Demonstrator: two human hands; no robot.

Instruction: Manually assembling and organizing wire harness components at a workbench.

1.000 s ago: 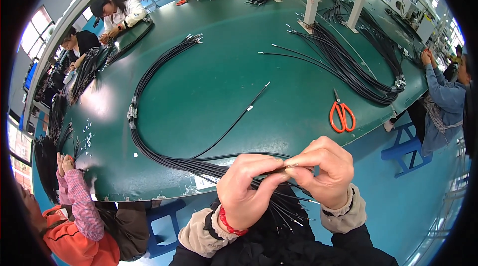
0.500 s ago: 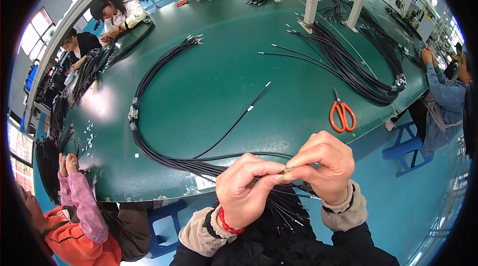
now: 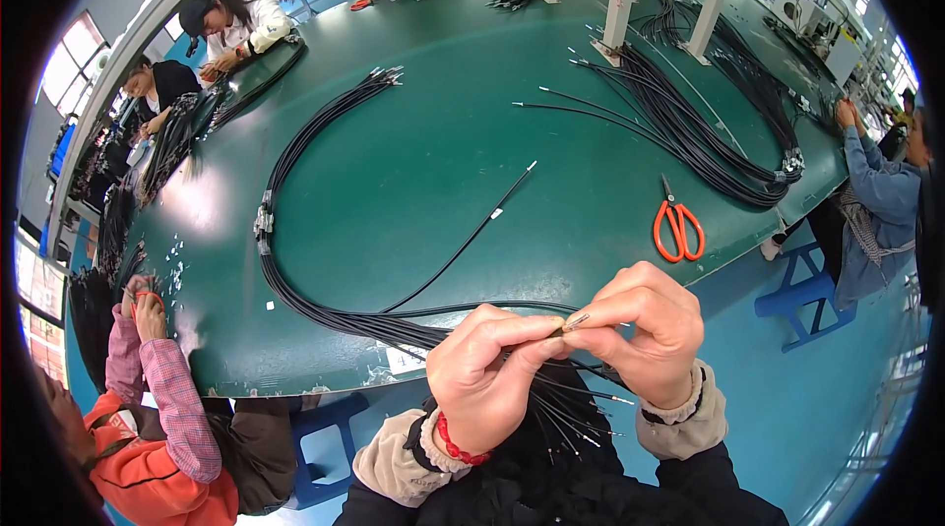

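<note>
Hands are working right past the near edge of the green table (image 3: 413, 231), with lots of bare tabletop ahead. Left hand (image 3: 487, 378) and right hand (image 3: 645, 334) are both pinching tight on one thin wire (image 3: 574, 321), which is lying roughly left-right, metal tip angling up-right, above the cable bundle (image 3: 325, 309)

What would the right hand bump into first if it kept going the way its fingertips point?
Probably the left hand: the right hand points leftward at it, both hands pinching the same small metal-tipped cable end between their fingertips. Depth is hard to judge.
</note>
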